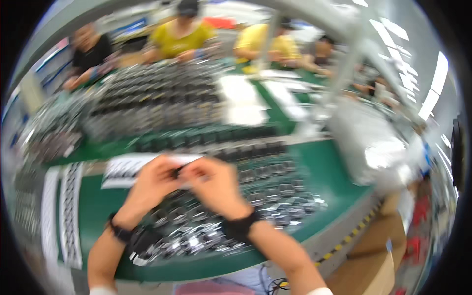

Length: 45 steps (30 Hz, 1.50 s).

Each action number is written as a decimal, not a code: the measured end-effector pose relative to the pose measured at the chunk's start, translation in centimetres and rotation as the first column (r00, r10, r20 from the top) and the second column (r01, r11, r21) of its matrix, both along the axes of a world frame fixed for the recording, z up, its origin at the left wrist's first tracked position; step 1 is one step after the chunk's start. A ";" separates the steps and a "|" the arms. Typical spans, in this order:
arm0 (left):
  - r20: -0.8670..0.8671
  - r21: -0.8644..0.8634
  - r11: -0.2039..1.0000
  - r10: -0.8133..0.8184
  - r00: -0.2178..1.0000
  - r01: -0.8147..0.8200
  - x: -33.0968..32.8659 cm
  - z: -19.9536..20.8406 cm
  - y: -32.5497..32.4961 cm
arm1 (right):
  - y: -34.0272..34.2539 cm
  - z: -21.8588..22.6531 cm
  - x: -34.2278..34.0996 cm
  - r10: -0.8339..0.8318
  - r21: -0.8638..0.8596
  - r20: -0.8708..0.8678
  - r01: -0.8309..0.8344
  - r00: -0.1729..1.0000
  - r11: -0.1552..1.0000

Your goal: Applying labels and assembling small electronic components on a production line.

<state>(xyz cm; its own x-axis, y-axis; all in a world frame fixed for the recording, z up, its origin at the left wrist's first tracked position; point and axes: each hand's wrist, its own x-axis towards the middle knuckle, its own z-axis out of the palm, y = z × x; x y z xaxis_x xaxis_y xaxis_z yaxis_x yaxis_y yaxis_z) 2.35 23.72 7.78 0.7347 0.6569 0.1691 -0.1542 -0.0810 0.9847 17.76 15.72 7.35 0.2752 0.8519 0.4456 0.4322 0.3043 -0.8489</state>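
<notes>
the left hand (150,184) and the right hand (214,187) meet above the green table (329,172), fingertips pinching one small dark part (177,172) between them. under the hands lies a pile of small bagged parts (206,231). a white sheet (123,169) lies just behind. other people sit across the table, blurred.

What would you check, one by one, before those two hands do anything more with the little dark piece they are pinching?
1. Both hands on the piece: left hand and right hand meet at the small dark part: ok.
2. Grip secure: blurred, cannot tell.
3. Part held above the green table, not resting: ok.
4. Pile of bagged parts directly below the hands: ok.
5. Co-workers' hands across the table, well apart: ok.
6. Part's orientation: cannot tell.
</notes>
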 end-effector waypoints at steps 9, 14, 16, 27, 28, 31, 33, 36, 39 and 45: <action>-0.041 0.049 0.991 0.130 0.991 -0.128 -1.2 0.4 -0.1 | -0.4 0.5 -1.2 0.084 0.173 -0.087 -0.068 0.993 0.983; -0.126 0.080 0.957 0.286 0.950 -0.278 -0.6 1.0 -0.8 | -0.9 0.8 -1.3 0.150 0.138 -0.137 -0.131 0.979 0.982; -0.105 0.124 0.956 0.278 0.955 -0.265 -0.6 0.6 -0.4 | -1.0 0.8 -1.5 0.162 0.150 -0.166 -0.138 0.973 0.979; -0.168 0.375 0.880 0.375 0.912 -0.293 -4.1 1.2 0.6 | 0.1 0.3 -1.3 -0.071 0.191 -0.107 0.090 0.992 0.977; -0.147 0.339 0.882 0.392 0.908 -0.326 -4.9 2.1 -0.6 | 0.0 0.0 -1.4 -0.046 0.177 -0.127 0.068 0.991 0.982; -0.097 0.281 0.854 0.479 0.873 -0.437 -5.7 5.8 -4.3 | -0.1 0.5 -1.6 -0.035 0.206 -0.113 0.058 0.993 0.977; -0.195 0.357 0.845 0.485 0.852 -0.399 -6.3 6.0 -5.1 | -0.1 0.2 -1.3 -0.028 0.146 -0.124 0.047 0.992 0.988; -0.360 0.418 0.861 0.449 0.818 -0.289 -10.3 4.2 -4.2 | 0.7 -0.2 -1.6 -0.058 0.214 -0.057 0.069 0.997 0.974; -0.341 0.474 0.803 0.545 0.766 -0.361 -9.9 3.0 -4.9 | -1.2 3.2 0.1 -0.123 0.196 0.500 0.026 0.857 0.980; -0.442 0.647 0.722 0.616 0.653 -0.243 -10.9 2.7 -5.1 | -11.0 12.9 1.3 -0.129 0.389 0.555 -0.119 0.822 0.914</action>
<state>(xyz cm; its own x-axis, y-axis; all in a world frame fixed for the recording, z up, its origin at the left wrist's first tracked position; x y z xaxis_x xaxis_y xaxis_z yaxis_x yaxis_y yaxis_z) -8.58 18.67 10.52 0.4410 0.8735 0.2059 0.6256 -0.4637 0.6274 19.09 4.71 20.20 -0.1232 0.5708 0.8118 0.7918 0.5496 -0.2663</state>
